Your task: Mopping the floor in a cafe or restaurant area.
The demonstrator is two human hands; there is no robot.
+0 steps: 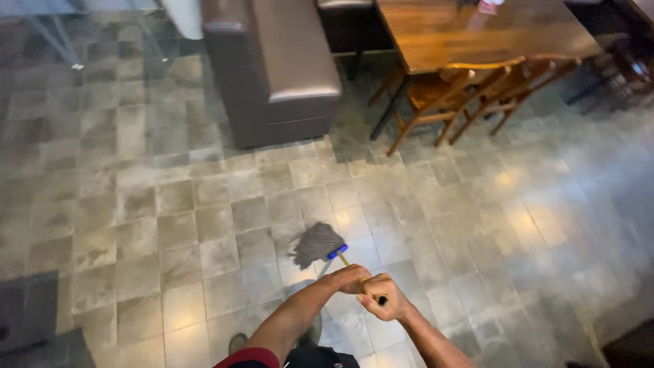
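Gripping the mop handle (343, 259) with both hands now: left hand (349, 279) wrapped lower on the stick, right hand (381, 297) curled tight over the top end, fingers closed all the way round. The mop (316, 244) sits on the tiles (170, 204) just ahead of my knuckles, grey strands fanned out to the left, blue collar towards me. To do this well, I reckon I keep the head flat and pressed down, and steer from the top hand while the lower one pushes. Plenty of open floor left of my fingers and straight ahead. Further out, the couch (279, 68) corner is the edge to watch, and beyond my right hand the chairs (477, 92) and table (470, 31), their legs ready to catch the strands. My shoe (238, 342) is close under my wrists.
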